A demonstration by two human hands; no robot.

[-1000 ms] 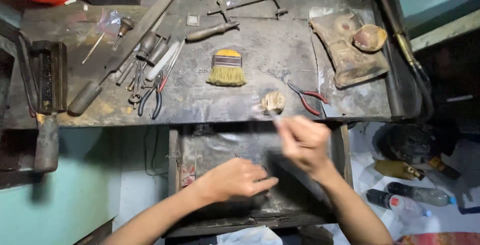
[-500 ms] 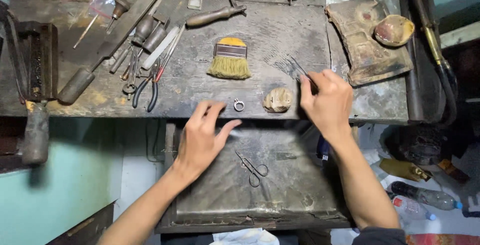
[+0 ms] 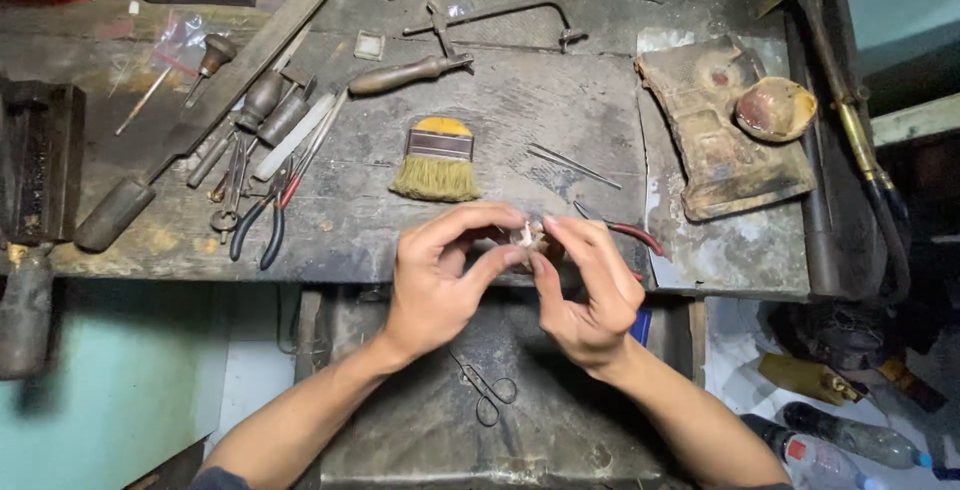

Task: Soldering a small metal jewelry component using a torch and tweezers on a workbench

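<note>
Left hand and right hand meet fingertip to fingertip, both pinching one small pale lump. It sits between them, equally near each, just below the brush, above the scissors.

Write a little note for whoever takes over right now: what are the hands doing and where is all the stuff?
Left hand: fingers curled, pinching a small pale object at the bench edge.
Right hand: fingers meet the same small pale object from the other side; what it is cannot be told.
Nearby: brush just beyond the hands, red-handled pliers by the right hand, small scissors in the tray below the wrists, more tools at left on the workbench.
Done: the object is off the bench, held in both hands.
Left: whatever is to be done to it; nothing shows yet.
</note>
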